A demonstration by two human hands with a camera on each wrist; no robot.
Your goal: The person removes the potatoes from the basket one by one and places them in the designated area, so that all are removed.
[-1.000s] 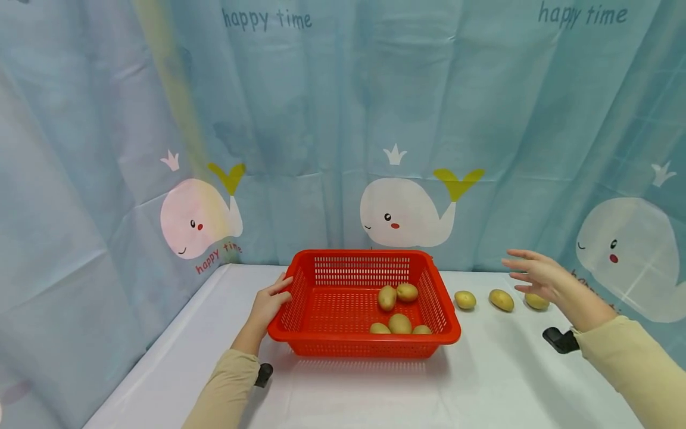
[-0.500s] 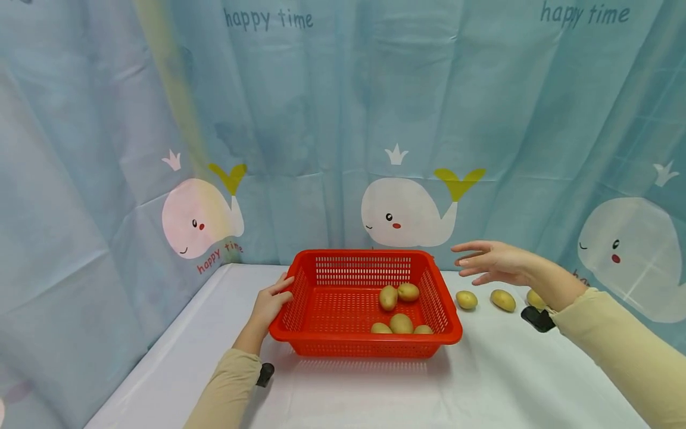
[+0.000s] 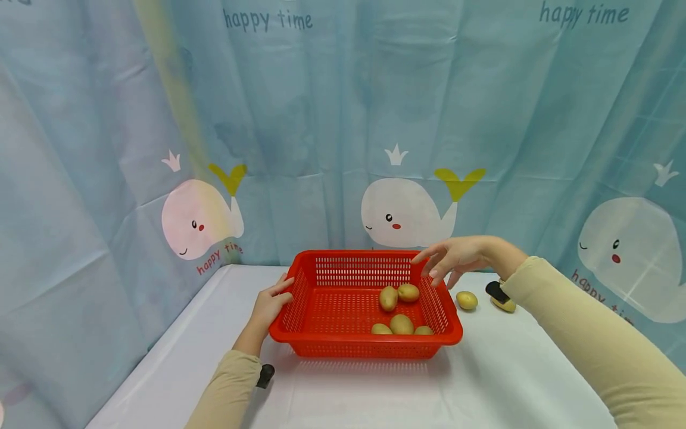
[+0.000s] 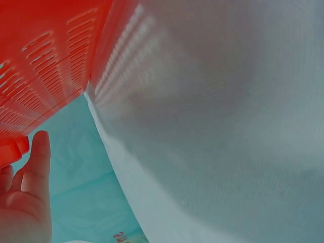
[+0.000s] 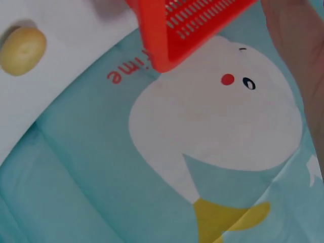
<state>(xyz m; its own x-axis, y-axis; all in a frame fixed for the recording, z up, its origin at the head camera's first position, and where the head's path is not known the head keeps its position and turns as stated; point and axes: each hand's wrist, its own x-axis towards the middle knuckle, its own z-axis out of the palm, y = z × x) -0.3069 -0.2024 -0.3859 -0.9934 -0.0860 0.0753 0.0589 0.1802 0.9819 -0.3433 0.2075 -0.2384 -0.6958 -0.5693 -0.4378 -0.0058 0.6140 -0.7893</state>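
A red, slotted plastic basket (image 3: 364, 338) sits upright on the white table (image 3: 364, 393). The left hand (image 3: 268, 304) rests on its left rim with the fingers reaching over the edge; whether it actually grips the rim, I cannot tell. The right hand (image 3: 452, 257) hangs above the basket's right rim, toward the far corner, its fingers loosely bent and spread apart, with nothing in them.

Inside, all toward the right, are a far pair of potatoes (image 3: 388, 298) side by side and a near row of three potatoes (image 3: 401, 325) partly hidden by the near rim. On the table, a potato (image 3: 467, 300) lies just right of the basket, and another potato (image 3: 504, 305) farther right is partly covered by the black wrist device (image 3: 497, 292). A blue curtain (image 3: 300, 89) printed with whales hangs behind.
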